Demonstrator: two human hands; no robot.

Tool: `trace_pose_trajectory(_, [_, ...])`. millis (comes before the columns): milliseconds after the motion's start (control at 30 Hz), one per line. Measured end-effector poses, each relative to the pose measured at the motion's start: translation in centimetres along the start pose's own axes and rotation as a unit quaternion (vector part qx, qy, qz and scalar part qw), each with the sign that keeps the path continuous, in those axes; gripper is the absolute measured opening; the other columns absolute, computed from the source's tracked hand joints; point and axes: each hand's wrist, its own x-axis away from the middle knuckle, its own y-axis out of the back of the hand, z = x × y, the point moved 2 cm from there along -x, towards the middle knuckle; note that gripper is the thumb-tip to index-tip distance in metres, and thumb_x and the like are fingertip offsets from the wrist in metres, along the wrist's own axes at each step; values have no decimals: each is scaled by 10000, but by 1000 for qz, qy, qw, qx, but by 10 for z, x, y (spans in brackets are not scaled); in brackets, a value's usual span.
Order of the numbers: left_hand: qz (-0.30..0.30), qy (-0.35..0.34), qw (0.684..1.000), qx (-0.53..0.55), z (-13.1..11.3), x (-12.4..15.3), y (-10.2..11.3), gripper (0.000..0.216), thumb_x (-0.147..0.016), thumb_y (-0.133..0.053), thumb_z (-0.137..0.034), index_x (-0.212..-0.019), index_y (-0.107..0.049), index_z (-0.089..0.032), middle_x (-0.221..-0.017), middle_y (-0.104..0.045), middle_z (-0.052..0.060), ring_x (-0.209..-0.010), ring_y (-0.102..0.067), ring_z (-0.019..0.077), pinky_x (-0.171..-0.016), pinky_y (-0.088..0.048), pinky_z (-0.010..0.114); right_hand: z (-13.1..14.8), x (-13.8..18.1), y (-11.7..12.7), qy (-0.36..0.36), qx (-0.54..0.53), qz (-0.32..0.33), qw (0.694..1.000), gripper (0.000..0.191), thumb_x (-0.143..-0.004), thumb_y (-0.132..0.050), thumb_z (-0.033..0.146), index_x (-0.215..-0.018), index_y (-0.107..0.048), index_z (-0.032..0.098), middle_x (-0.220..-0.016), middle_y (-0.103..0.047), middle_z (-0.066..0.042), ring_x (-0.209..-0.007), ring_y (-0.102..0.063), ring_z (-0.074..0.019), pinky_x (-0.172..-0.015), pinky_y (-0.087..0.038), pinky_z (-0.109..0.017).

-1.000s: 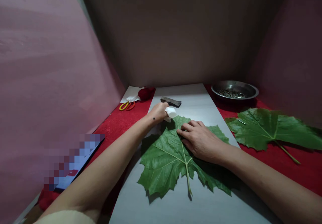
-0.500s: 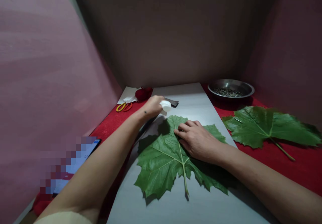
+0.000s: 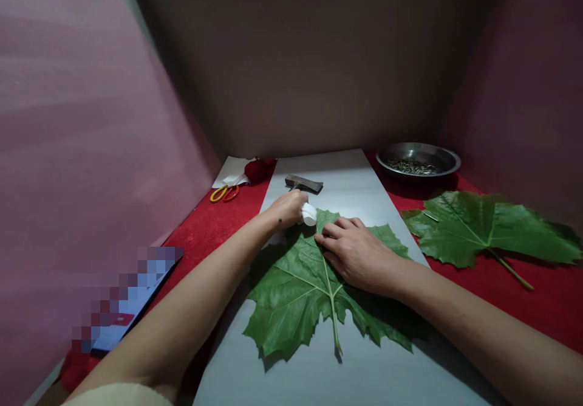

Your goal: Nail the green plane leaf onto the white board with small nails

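A large green lobed leaf [image 3: 296, 296] lies on a long white board, its pale veins showing and its stem pointing at me. My right hand [image 3: 357, 254] presses on its upper middle, fingers bent and close together, holding it against the board. Closed around a small white bottle-like thing [image 3: 309, 214] with a round end, my left hand [image 3: 291, 208] is over the leaf's far tip. Most of what it holds is hidden by the fingers. Just beyond that hand rests a hammer [image 3: 304, 183] with a dark metal head; its handle is mostly covered.
At the right, a metal bowl [image 3: 418, 161] of nails stands behind a second leaf [image 3: 501, 227] with a nail on it. Yellow-and-red-handled scissors [image 3: 225, 194] and a dark red bundle [image 3: 257, 170] lie far left. A phone [image 3: 136, 302] is near my left forearm.
My left hand has moved right and nearer to me with the white thing, from beside the hammer to the leaf's tip. More of the hammer head shows. My right hand stays put.
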Motion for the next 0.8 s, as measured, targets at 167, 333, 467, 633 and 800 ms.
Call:
trace_pose_trajectory(167, [2,5,1000,-3,-2,-2,-1,166,-610,-562,-85,-730,-651,-157,-770,-637,51,-741,-578,192,-620,-380,246,1,0,1,-1,1,0,1000,195,-865,-498,228,-1001,-628,177,-908,-610,-55,-853,-477,-211,-722,-268,-338])
trace_pose_trajectory(333, [-44,45,997,37,8,0,23,140,-653,-500,-100,-714,-621,-134,-682,-611,31,-663,-559,154,-568,-369,223,1,0,0,-3,-1,12,1000,224,-875,-484,234,-1043,-622,179,-922,-608,-58,-864,-477,-216,-734,-271,-345])
trace_pose_trajectory(467, [-103,82,988,75,20,8,48,194,-641,-457,-106,-771,-600,-130,-672,-594,17,-639,-540,133,-543,-362,208,1,0,0,-1,-2,12,1000,234,-879,-476,232,-1058,-617,177,-929,-605,-66,-870,-480,-219,-743,-284,-351])
trace_pose_trajectory(633, [-124,94,980,125,21,27,59,172,-597,-450,-115,-725,-559,-152,-607,-565,-11,-569,-521,111,-505,-362,193,-4,2,1,-6,-49,6,999,267,-857,-494,200,-1112,-569,182,-951,-601,-66,-897,-484,-224,-789,-334,-371])
trace_pose_trajectory(800, [-179,113,949,234,5,71,75,166,-558,-412,-105,-684,-492,-179,-490,-471,-44,-390,-422,80,-392,-308,185,-16,4,12,-43,-176,-1,984,202,-856,-475,167,-1020,-591,191,-1105,-526,-101,-888,-518,-187,-763,-425,-331])
